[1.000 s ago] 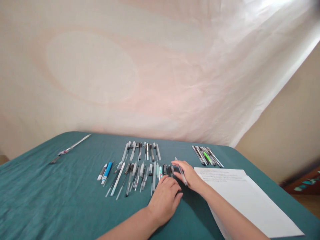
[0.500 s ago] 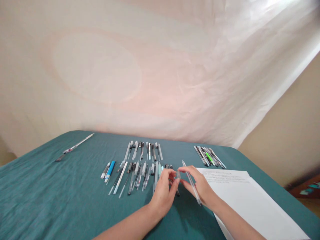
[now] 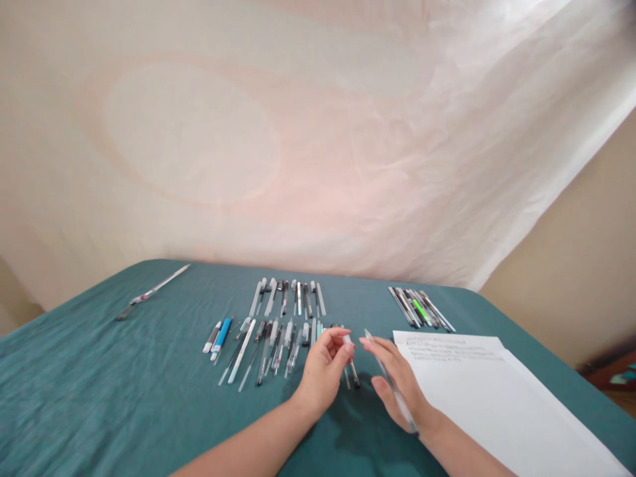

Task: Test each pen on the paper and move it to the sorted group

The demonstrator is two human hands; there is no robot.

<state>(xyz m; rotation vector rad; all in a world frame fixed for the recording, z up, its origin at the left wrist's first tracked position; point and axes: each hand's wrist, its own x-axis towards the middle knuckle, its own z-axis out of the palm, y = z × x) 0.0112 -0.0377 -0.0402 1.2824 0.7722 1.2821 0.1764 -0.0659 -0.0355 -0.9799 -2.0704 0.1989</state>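
Note:
My left hand [image 3: 325, 368] pinches a small clear piece [image 3: 347, 340] between thumb and fingertips; it looks like a pen cap. Just to its right, my right hand [image 3: 397, 377] holds a slim clear pen [image 3: 399, 397]. That pen lies slantwise along the hand, tip up and forward, back end by the wrist. The right fingers are fairly straight and the thumb stands a little apart. A gap separates the two hands. Below and behind the left hand lie pens and refills of the near row [image 3: 275, 350], partly covered by it.
A farther row of pens and caps [image 3: 284, 298] lies at mid-table. Several pens, one bright green, form a group [image 3: 420, 308] at the back right. White papers [image 3: 501, 404] with writing lie right. A blue pen [image 3: 221, 336] and a long pen [image 3: 159, 286] lie left.
My right hand has drawn back to the right and its fingertips have come off the small clear piece, which stays in my left hand. The clear pen has moved along with the right hand.

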